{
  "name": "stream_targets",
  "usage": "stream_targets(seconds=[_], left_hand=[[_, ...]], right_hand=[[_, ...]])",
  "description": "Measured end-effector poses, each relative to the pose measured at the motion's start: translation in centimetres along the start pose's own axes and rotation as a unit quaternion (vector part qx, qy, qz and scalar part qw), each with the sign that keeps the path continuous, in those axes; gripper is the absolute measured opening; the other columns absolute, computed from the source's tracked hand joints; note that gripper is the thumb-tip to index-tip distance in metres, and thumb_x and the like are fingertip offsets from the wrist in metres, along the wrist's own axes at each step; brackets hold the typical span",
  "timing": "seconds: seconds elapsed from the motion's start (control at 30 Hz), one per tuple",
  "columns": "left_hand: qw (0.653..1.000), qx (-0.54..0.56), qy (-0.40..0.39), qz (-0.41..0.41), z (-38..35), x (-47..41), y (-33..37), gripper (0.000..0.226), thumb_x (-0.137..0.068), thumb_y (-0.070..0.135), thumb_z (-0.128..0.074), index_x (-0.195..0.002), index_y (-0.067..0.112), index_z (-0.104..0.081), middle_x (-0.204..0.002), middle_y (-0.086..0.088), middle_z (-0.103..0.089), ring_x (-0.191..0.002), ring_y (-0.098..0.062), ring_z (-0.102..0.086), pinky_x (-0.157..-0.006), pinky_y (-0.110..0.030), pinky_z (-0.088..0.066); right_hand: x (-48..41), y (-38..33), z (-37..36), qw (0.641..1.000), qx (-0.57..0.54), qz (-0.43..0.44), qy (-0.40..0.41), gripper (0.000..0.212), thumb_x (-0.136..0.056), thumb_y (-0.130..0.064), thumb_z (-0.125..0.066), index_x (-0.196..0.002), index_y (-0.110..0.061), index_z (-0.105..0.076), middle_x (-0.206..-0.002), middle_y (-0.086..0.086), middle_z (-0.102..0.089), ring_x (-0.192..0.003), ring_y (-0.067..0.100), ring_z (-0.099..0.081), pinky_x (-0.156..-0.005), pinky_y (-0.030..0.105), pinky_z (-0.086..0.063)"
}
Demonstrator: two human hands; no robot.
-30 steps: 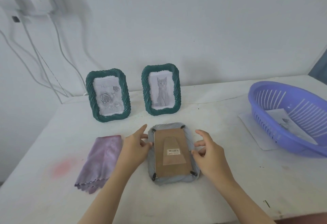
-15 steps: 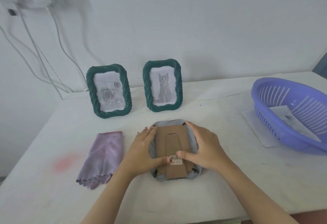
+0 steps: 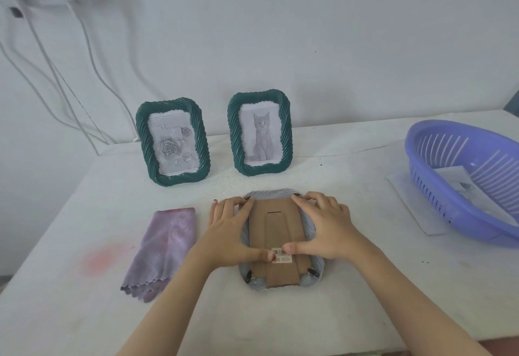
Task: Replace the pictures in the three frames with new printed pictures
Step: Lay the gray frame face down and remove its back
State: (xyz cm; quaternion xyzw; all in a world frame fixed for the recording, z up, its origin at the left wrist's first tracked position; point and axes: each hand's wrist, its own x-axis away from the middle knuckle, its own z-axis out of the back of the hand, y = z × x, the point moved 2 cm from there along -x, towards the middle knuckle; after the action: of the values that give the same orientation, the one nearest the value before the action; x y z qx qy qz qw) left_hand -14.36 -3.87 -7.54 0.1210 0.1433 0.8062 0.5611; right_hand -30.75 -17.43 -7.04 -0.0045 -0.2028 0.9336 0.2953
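A grey frame [image 3: 313, 278] lies face down on the table, its brown cardboard back [image 3: 276, 223] with a folded stand facing up. My left hand [image 3: 229, 232] lies over the frame's left side, thumb on the barcode sticker [image 3: 282, 256]. My right hand [image 3: 325, 226] covers the right side, its thumb touching the same sticker, fingers at the top right clip. Two green frames stand upright behind: the left one [image 3: 172, 142] shows roses, the right one [image 3: 259, 132] shows a kitten.
A folded purple cloth [image 3: 163, 249] lies left of the grey frame. A purple plastic basket [image 3: 466, 178] at the right edge holds a printed sheet [image 3: 460, 184] and sits on a white paper. White cables hang on the wall at the left.
Both hands moved from the frame's sides onto its cardboard back; the thumbs now meet at the sticker. The view has shifted slightly.
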Motion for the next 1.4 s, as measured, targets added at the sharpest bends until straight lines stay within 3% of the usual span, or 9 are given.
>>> stream_targets(seconds=[0.13, 0.27, 0.4, 0.5, 0.6, 0.7, 0.8, 1.17, 1.4], left_hand=[[0.998, -0.017, -0.054, 0.018, 0.4, -1.0, 0.3, 0.146, -0.023, 0.094, -0.037, -0.147, 0.026, -0.002, -0.133, 0.004, -0.017, -0.132, -0.017, -0.005, -0.115, -0.042, 0.01], [0.998, -0.018, -0.06, 0.022, 0.5, -1.5, 0.3, 0.139, -0.029, 0.088, -0.041, -0.147, 0.027, 0.0, -0.129, 0.004, -0.018, -0.13, -0.02, -0.008, -0.115, -0.042, 0.004], [0.999, 0.022, -0.027, 0.011, -0.2, -0.7, -0.2, 0.143, -0.026, 0.098, -0.034, -0.147, 0.027, -0.002, -0.137, 0.006, -0.016, -0.133, -0.017, -0.006, -0.115, -0.038, 0.006], [0.996, 0.076, 0.045, -0.014, -1.1, 0.6, -0.3, 0.124, -0.045, 0.097, -0.028, -0.146, 0.027, -0.013, -0.144, 0.008, -0.019, -0.133, -0.011, -0.011, -0.115, -0.032, -0.006], [0.979, 0.16, 0.12, -0.026, -1.3, 2.4, 0.1, 0.091, -0.062, 0.081, -0.044, -0.136, 0.029, -0.035, -0.135, 0.023, -0.031, -0.124, 0.005, -0.022, -0.109, -0.022, -0.019], [0.963, 0.222, 0.151, -0.026, -1.0, 4.9, 0.2, 0.063, -0.061, 0.078, -0.055, -0.114, 0.044, -0.052, -0.127, 0.029, -0.041, -0.122, 0.01, -0.033, -0.1, -0.005, -0.022], [0.96, 0.241, 0.146, -0.008, -1.5, 7.2, -0.2, 0.049, -0.051, 0.067, -0.071, -0.094, 0.046, -0.065, -0.124, 0.027, -0.049, -0.124, 0.008, -0.036, -0.096, 0.0, -0.024], [0.952, 0.277, 0.125, 0.028, -2.0, 7.8, -0.1, 0.032, -0.051, 0.056, -0.07, -0.08, 0.044, -0.07, -0.121, 0.027, -0.05, -0.119, 0.01, -0.039, -0.092, 0.001, -0.025], [0.962, 0.244, 0.118, -0.024, -2.5, 7.6, 0.0, 0.013, -0.064, 0.052, -0.064, -0.075, 0.047, -0.069, -0.125, 0.025, -0.049, -0.124, 0.001, -0.037, -0.102, -0.023, -0.027]], right_hand=[[-0.5, -0.5, 0.6, 0.999, 0.003, -0.012, -0.034, 0.113, -0.058, -0.074, -0.066, -0.147, -0.032, -0.01, -0.142, -0.004, -0.02, -0.133, 0.019, -0.017, -0.108, 0.036, -0.014], [-0.9, -0.5, 0.7, 0.999, 0.01, -0.02, -0.049, 0.115, -0.058, -0.073, -0.067, -0.148, -0.032, -0.008, -0.141, -0.002, -0.02, -0.133, 0.019, -0.016, -0.108, 0.034, -0.014], [-0.5, -0.3, 0.4, 1.0, -0.002, -0.014, -0.018, 0.117, -0.052, -0.081, -0.06, -0.147, -0.033, -0.011, -0.142, -0.002, -0.021, -0.134, 0.018, -0.017, -0.108, 0.033, -0.013], [0.9, 0.2, -0.6, 0.995, -0.083, 0.01, 0.046, 0.106, -0.05, -0.085, -0.041, -0.144, -0.039, -0.022, -0.147, -0.004, -0.019, -0.137, 0.014, -0.017, -0.11, 0.033, -0.013], [3.1, 0.7, -1.8, 0.976, -0.199, 0.025, 0.088, 0.075, -0.063, -0.075, -0.047, -0.132, -0.051, -0.034, -0.148, -0.016, -0.017, -0.139, 0.003, -0.012, -0.113, 0.03, -0.018], [5.6, 1.0, -2.2, 0.964, -0.237, 0.036, 0.114, 0.049, -0.067, -0.066, -0.055, -0.114, -0.056, -0.049, -0.14, -0.035, -0.018, -0.134, -0.011, -0.014, -0.105, 0.011, -0.015], [7.3, 1.1, -2.3, 0.96, -0.254, 0.035, 0.117, 0.041, -0.063, -0.061, -0.063, -0.103, -0.051, -0.058, -0.138, -0.036, -0.024, -0.132, -0.013, -0.019, -0.101, 0.006, -0.016], [7.9, 0.9, -3.1, 0.964, -0.248, 0.029, 0.088, 0.037, -0.057, -0.06, -0.064, -0.091, -0.046, -0.061, -0.137, -0.038, -0.024, -0.133, -0.006, -0.022, -0.109, 0.028, -0.02], [7.9, 0.9, -3.2, 0.969, -0.233, 0.045, 0.066, 0.027, -0.059, -0.062, -0.06, -0.081, -0.046, -0.064, -0.137, -0.039, -0.017, -0.133, -0.006, -0.018, -0.111, 0.031, -0.017]])
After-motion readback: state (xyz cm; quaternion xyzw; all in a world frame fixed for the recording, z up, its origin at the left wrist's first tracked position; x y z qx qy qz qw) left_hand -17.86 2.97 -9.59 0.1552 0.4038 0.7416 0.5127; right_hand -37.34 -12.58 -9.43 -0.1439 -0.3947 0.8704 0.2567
